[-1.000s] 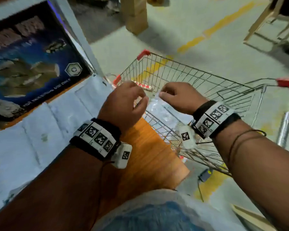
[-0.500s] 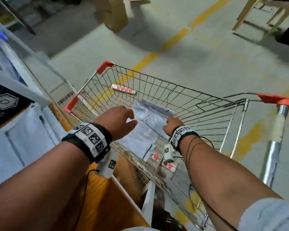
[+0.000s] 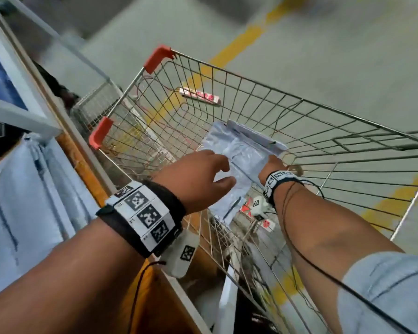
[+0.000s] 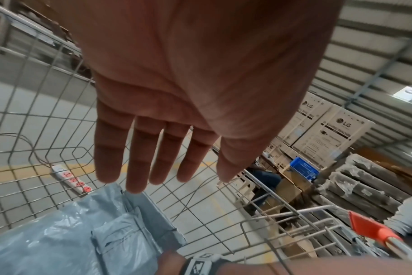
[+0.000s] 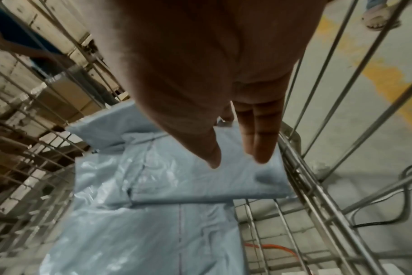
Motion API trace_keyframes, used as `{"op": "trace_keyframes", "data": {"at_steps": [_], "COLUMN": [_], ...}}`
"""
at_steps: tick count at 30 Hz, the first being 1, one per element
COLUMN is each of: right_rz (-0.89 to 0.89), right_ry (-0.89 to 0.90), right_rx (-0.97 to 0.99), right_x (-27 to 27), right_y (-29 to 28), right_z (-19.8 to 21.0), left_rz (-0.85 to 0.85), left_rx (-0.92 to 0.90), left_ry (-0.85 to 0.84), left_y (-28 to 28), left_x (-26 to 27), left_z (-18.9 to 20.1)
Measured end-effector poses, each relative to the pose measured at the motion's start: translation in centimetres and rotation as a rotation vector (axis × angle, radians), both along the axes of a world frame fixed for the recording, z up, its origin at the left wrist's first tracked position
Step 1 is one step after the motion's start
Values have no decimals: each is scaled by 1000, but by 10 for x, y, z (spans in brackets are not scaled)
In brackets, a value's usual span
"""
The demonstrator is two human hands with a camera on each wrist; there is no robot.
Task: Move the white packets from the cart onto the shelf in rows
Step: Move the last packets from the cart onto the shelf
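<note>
Several white plastic packets (image 3: pixel 241 155) lie stacked in the wire cart (image 3: pixel 323 131). My left hand (image 3: pixel 227 172) reaches over the stack's left side with its palm down. In the left wrist view its fingers (image 4: pixel 134 167) are straight and spread, holding nothing, above the packets (image 4: pixel 82 232). My right hand (image 3: pixel 273 162) is down at the stack's right edge. In the right wrist view the right hand (image 5: pixel 238 161) has thumb and fingers apart, right at the corner of the top packet (image 5: pixel 188 182). More white packets (image 3: pixel 22 201) lie on the wooden shelf (image 3: pixel 82 172) at the left.
The cart stands against the shelf edge, with orange corner guards (image 3: pixel 158 57) on its rim. A white power strip (image 3: pixel 199 95) lies on the floor beyond it. Stacked cardboard boxes (image 4: pixel 336 130) stand behind. Another person's foot (image 5: pixel 379 20) is on the floor outside the cart.
My view has swung from the shelf to the cart. Both hands have gone from the cart's rim down into it, to the packet stack.
</note>
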State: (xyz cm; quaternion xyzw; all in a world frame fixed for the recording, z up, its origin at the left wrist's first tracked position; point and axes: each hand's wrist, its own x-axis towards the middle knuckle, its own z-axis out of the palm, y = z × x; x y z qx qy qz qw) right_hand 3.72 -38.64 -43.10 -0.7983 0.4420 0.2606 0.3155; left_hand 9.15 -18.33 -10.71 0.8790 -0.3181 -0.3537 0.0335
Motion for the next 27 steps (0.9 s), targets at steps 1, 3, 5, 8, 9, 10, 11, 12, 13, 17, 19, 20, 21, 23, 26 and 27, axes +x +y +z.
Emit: {"op": "trace_keyframes", "data": {"at_steps": [1, 3, 5, 8, 9, 10, 11, 12, 13, 17, 19, 20, 21, 23, 26, 27], "right_rz": [-15, -33, 35, 175, 174, 154, 127, 76, 4, -311, -353, -343, -314, -226, -168, -104], "right_ry": [0, -62, -51, -45, -81, -104, -131, -145, -176, -385, -480, -505, -521, -528, -483, -474], "right_rx": [-3, -7, -4, 73, 116, 172, 252, 360, 482, 999, 1175, 1268, 1351, 1439, 1455, 1400], "right_x": [-3, -4, -7, -16, -18, -19, -22, -25, -27, -22, -20, -17, -14, -10, -4, -2], "right_y": [-1, -2, 2, 6, 8, 10, 14, 19, 26, 53, 57, 59, 62, 68, 79, 82], "right_z": [-3, -10, -12, -8, -5, -2, 3, 8, 15, 64, 95, 110, 126, 146, 164, 167], "left_rz": [-5, 2, 28, 59, 85, 126, 181, 246, 313, 577, 679, 712, 731, 784, 916, 933], "left_rx": [8, 1, -6, 41, 49, 52, 48, 44, 42, -2, -33, -41, -49, -102, -258, -280], "left_ry": [4, 8, 21, 47, 43, 35, 35, 43, 50, -6, 13, 32, 58, 130, 227, 229], "left_y": [0, 0, 3, 4, 4, 3, 2, 0, -1, 5, 5, 7, 8, 7, 1, 1], "left_x": [-1, -2, -3, -5, -4, -3, -3, -4, -5, -1, -2, -3, -6, -11, -13, -11], "left_z": [-3, -9, -13, -19, -21, -22, -23, -23, -25, -25, -25, -26, -24, -20, -8, -6]}}
